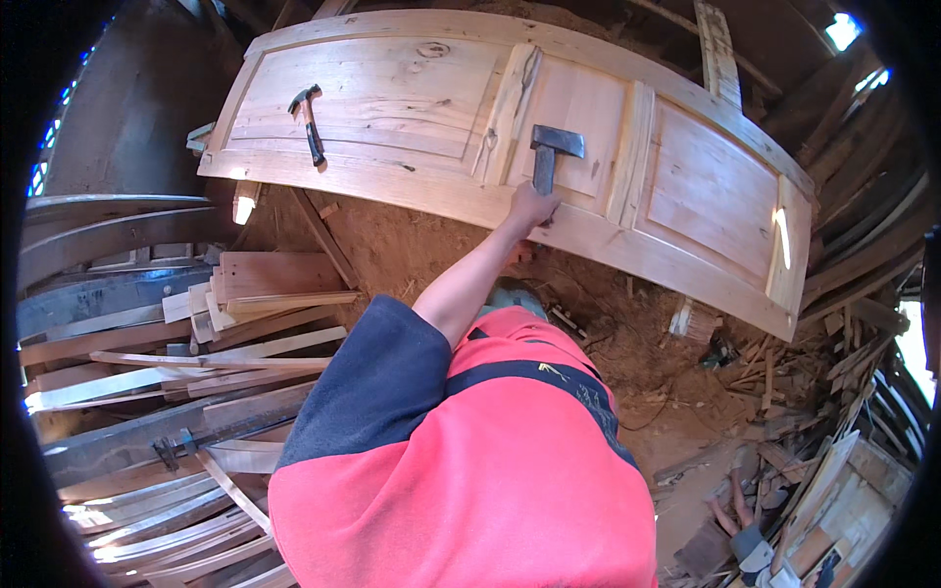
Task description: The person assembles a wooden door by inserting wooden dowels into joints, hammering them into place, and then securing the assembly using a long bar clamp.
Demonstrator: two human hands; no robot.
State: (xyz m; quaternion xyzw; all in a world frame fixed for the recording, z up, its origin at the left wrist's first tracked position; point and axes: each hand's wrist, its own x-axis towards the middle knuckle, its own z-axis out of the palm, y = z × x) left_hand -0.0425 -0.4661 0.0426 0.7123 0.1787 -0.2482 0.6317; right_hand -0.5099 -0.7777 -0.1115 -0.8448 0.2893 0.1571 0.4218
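Note:
My left hand is closed around the handle of a hammer-like tool with a broad, dark metal head; I cannot tell if it is a hatchet or a mallet. The tool lies over the middle panel of a pale wooden panelled door, which rests flat across supports in front of me. A claw hammer with a black and orange handle lies on the door's left panel. Just below my left hand, a small skin-coloured patch shows under the door's near edge; what it is I cannot make out. My right hand does not show.
Stacked boards and planks fill the left side, with a bar clamp among them. Timber supports stand under the door. Wood scraps litter the ground at right. Another person's legs show at the lower right.

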